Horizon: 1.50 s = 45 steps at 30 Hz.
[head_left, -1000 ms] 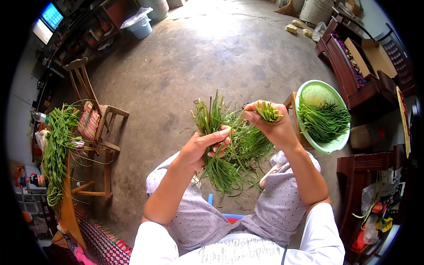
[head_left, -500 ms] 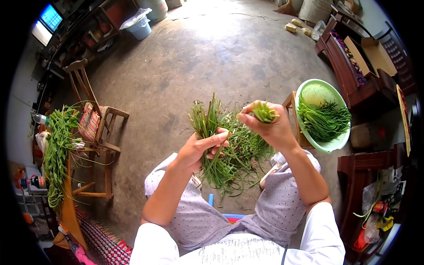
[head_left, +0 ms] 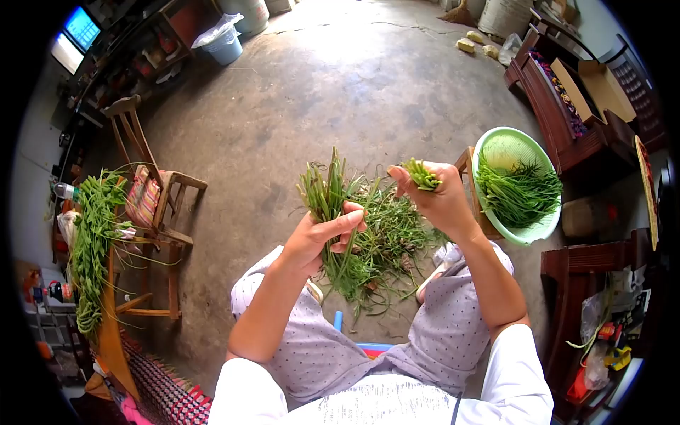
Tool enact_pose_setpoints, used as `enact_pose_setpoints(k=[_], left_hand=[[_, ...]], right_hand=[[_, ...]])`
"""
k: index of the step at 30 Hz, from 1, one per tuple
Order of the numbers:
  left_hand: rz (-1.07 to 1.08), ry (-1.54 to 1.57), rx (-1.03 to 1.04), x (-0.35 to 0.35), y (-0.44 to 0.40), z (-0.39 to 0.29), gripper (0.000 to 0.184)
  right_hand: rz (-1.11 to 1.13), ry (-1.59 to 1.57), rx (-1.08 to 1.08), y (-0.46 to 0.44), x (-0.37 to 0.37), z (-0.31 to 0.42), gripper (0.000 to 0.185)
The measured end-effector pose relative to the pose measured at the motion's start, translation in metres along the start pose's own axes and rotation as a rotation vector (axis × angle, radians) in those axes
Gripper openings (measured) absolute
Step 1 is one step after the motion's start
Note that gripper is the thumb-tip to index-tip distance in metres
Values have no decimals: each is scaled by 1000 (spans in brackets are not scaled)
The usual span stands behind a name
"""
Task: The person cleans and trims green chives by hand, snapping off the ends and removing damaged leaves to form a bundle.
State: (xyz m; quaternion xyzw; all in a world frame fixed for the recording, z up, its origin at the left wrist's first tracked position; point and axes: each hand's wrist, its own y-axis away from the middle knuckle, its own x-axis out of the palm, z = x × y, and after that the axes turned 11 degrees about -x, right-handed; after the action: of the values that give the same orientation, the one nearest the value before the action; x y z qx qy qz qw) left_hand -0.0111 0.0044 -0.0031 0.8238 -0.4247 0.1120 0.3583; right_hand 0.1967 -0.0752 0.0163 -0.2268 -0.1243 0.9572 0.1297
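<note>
A thick bunch of green vegetable stems (head_left: 324, 193) stands in my left hand (head_left: 322, 237), fingers and thumb wrapped round its middle. The stem ends point up and the leaves hang below. My right hand (head_left: 446, 202) is closed round a smaller bunch of green stems (head_left: 423, 174), whose pale ends poke out at the top; its lower part is mostly hidden by the hand. The two hands are apart. Beneath them, a loose heap of green stems and leaves (head_left: 389, 237) lies on the floor between my feet.
At right, a light green plastic basket (head_left: 492, 212) holding greens rests on a wooden stool (head_left: 464, 166). More leafy greens (head_left: 98, 234) lie on a wooden surface at left, beside a wooden chair (head_left: 173, 191). A blue bucket (head_left: 225, 49) stands farther off, and dark wooden furniture (head_left: 531, 78) lines the right.
My right hand has shifted slightly to the right with its bunch, and its thumb has spread away from the stems. My left hand keeps its grip nearly in place.
</note>
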Motion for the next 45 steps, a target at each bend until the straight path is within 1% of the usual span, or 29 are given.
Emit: enact_pose_setpoints(k=[1,3,4,6,7,9,10,11,13,14,15,17,18,19,21,22,24,25,27,29,32,33,35,37,38,39,41,43,45], left_hand=[[-5,6,6,1,0,0,19],[-10,11,14,3,-1,-1,18],[-22,10,12,5,-1,-1,18],[-36,8,10,6,-3,-1,17],[-33,10,15,7,-3,-1,18],[-29,13,19,8,-5,1,18],[-24,8,14,7,-7,3,18],[-18,1,9,8,-9,5,18],[-1,8,5,10,-9,4,17],[34,-4,8,10,-10,3,16],[68,-16,11,10,-10,2,16],[71,-26,41,12,-10,3,17],[74,-37,71,14,-10,2,17],[75,-37,72,14,-10,2,17],[160,-44,40,15,-10,1,19],[163,-45,38,15,-10,1,19],[178,-83,-35,15,-9,1,20],[179,-84,-35,16,-9,2,20],[153,-120,-27,16,-11,4,22],[125,-93,-11,18,-11,4,24],[108,-81,5,13,-14,3,26],[120,-97,6,10,-14,3,27],[115,-87,0,8,-13,2,26],[94,-141,-35,3,-12,3,26],[94,-142,-34,1,-11,3,26],[50,-139,-59,-1,-9,3,26],[-39,-110,-100,-7,-4,2,24],[-147,-33,-82,-19,-2,2,23],[-277,136,-63,-35,-3,3,18]], right_hand=[[3,0,-1,-1,2,-1,21],[-123,-132,-112,-2,6,-2,18],[-122,-131,-113,-3,4,1,18],[-29,-239,-15,-4,-2,12,15],[-27,-239,-15,-4,-1,14,15],[62,-415,-37,-3,6,18,15],[107,-534,-97,-1,14,14,15],[106,-534,-97,1,17,11,15],[22,-459,-92,3,20,10,17],[-50,-400,-38,1,17,14,23],[-49,-399,-37,0,15,10,23],[-118,-478,68,-1,13,-1,31],[-123,-406,51,-2,14,-2,35],[-124,-405,50,-2,17,-5,35],[-126,-503,35,-2,21,-7,26],[-129,-502,36,-2,21,-3,26],[-174,-609,208,-4,20,7,18],[-176,-608,208,-5,20,9,18],[-103,-593,239,-5,20,10,16],[-102,-591,205,-3,19,1,16],[-309,-521,216,-5,17,1,14],[-309,-521,216,-5,15,-2,14],[-432,-515,104,-5,10,-12,14],[-474,-504,145,-8,3,-7,15],[-590,-511,162,-10,-2,-12,18],[-707,-516,179,-12,-7,-16,21],[-740,-495,134,-16,-22,-21,23],[-969,-510,25,-21,-32,-28,17],[-1001,-502,-15,-22,-39,-31,17]])
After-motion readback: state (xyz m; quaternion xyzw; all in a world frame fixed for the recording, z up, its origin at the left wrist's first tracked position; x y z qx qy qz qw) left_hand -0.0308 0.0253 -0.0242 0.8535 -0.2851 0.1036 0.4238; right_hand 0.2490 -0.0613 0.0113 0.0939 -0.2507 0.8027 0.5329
